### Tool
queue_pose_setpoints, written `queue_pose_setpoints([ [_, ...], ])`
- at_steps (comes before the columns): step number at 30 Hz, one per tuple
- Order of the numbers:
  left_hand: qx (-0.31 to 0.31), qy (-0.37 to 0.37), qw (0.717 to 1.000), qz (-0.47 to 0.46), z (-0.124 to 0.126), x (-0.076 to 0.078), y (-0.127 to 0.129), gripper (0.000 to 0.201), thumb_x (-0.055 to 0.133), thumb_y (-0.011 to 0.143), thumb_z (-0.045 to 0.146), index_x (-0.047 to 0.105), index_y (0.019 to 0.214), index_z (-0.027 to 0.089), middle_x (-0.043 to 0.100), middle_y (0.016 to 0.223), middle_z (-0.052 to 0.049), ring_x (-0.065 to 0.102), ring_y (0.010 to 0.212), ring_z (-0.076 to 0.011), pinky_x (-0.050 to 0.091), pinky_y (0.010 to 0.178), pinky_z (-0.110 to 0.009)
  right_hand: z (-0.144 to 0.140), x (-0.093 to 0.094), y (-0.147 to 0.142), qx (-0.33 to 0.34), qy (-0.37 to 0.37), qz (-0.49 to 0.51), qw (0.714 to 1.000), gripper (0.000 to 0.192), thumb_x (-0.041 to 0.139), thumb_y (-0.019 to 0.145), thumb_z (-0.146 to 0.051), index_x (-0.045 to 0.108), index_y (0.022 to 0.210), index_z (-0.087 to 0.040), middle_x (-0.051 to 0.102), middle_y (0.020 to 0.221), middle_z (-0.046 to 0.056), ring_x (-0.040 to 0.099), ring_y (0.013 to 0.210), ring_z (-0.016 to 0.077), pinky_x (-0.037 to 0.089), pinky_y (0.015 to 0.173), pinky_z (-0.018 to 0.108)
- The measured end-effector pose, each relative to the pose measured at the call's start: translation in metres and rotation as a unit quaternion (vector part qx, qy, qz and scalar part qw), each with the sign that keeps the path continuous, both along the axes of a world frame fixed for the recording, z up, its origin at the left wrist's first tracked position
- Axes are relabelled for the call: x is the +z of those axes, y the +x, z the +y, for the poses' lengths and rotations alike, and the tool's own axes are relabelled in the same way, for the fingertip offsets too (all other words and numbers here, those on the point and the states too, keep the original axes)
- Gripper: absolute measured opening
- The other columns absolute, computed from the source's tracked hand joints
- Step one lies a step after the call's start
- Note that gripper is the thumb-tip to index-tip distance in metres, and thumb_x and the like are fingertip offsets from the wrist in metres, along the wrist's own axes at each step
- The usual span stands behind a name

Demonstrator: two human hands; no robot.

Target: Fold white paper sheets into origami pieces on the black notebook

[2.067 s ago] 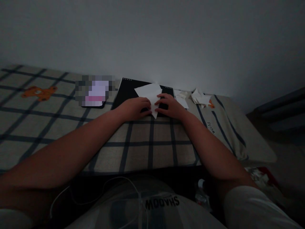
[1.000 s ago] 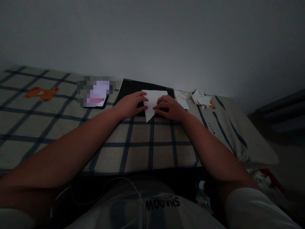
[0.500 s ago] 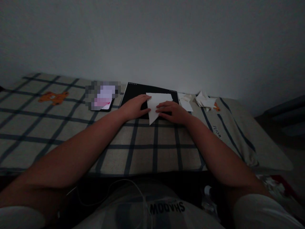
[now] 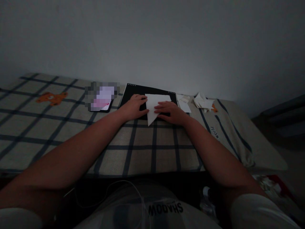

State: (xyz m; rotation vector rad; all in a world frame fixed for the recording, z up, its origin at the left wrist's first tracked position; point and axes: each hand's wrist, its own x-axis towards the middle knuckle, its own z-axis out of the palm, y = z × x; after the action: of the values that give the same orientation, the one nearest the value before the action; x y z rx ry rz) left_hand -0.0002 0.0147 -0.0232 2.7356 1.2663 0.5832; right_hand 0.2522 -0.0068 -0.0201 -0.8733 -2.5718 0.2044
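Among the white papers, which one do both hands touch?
The pointed sheet mostly on the black pad: the left hand touches its left edge, the right hand its right part. The other papers lie farther right, untouched.

The sheet (image 4: 151, 109) was plain paper, matt and smooth. The pad (image 4: 134, 92) beneath had a flat, dull black cover. The cloth (image 4: 143, 157) looked woven, matt and faintly coarse; the scraps (image 4: 203, 103) were stiff, creased paper, also matt. The bottle (image 4: 206, 205) looked clear, shiny plastic, and the wall (image 4: 152, 41) matt and mostly smooth.
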Motion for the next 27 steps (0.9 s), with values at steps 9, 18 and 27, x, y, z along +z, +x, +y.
queue_pose_setpoints([
  [9,0.036,-0.006,0.999,0.038,-0.004,0.005,0.002,0.058,0.052,0.086,0.046,0.051,0.135,0.016,0.051,0.141,-0.013,0.042,0.132,-0.0287,0.028,0.112,-0.048,-0.002,0.004,-0.003,-0.008,-0.001,-0.008,1.0,0.028,0.058,0.09,-0.033,0.068,0.116,-0.03,0.066,0.126,0.002,0.049,0.131,0.0238,0.034,0.109,0.051],
  [18,0.044,0.038,0.998,-0.021,-0.004,0.008,0.003,0.053,0.045,0.091,0.045,0.056,0.13,0.011,0.057,0.131,-0.015,0.048,0.124,-0.0279,0.035,0.106,-0.042,0.003,-0.004,-0.006,-0.06,0.038,-0.017,0.997,0.03,0.051,0.094,-0.033,0.066,0.12,-0.028,0.063,0.128,0.007,0.053,0.121,0.0239,0.035,0.102,0.046],
  [27,0.015,-0.027,0.999,-0.023,-0.009,0.016,0.002,0.062,0.05,0.086,0.06,0.057,0.131,0.018,0.062,0.127,-0.009,0.055,0.115,-0.0263,0.04,0.098,-0.039,-0.001,-0.001,-0.006,-0.081,0.081,-0.066,0.991,0.031,0.048,0.096,-0.034,0.065,0.122,-0.031,0.063,0.114,0.008,0.051,0.103,0.0248,0.033,0.088,0.041],
])
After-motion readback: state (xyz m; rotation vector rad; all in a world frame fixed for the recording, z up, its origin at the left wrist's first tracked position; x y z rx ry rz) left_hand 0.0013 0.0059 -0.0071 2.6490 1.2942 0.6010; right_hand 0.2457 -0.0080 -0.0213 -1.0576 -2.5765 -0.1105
